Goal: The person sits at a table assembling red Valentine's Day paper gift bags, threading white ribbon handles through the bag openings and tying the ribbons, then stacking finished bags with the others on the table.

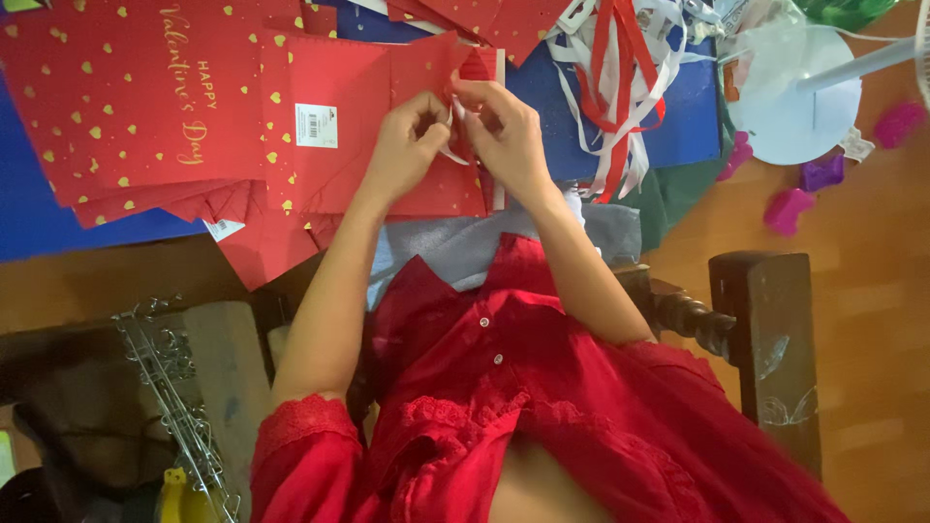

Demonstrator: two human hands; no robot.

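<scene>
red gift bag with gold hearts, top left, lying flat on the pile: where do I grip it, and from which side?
The red gift bag lies flat over other bags on the blue surface, so no face pinch. Probably take its free edge at the lower left corner, coming from the near left side and sliding under. That keeps clear of the left hand and right hand, which are busy with ribbon.

Red gold-hearted paper bags (145, 107) lie stacked; a white rectangular label (316, 125) sits on one.
</scene>
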